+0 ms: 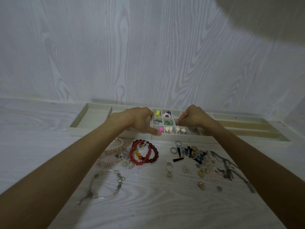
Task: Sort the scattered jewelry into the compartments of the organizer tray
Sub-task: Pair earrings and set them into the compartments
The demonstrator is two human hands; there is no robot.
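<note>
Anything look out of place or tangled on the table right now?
Nothing looks damaged or spilled. The red bead bracelets lie overlapped in a heap beside the pale bracelets, and the chains at the right look tangled. The rest are simply unsorted.

Wall [115,47]: pale whitewashed wood-grain panelling, vertical grain, filling the upper half of the view. Tabletop [148,195]: same pale wood-grain finish, meeting the wall along its far edge. Lighting dim and even. A broad soft shadow [264,19] covers the wall's upper right corner.
</note>
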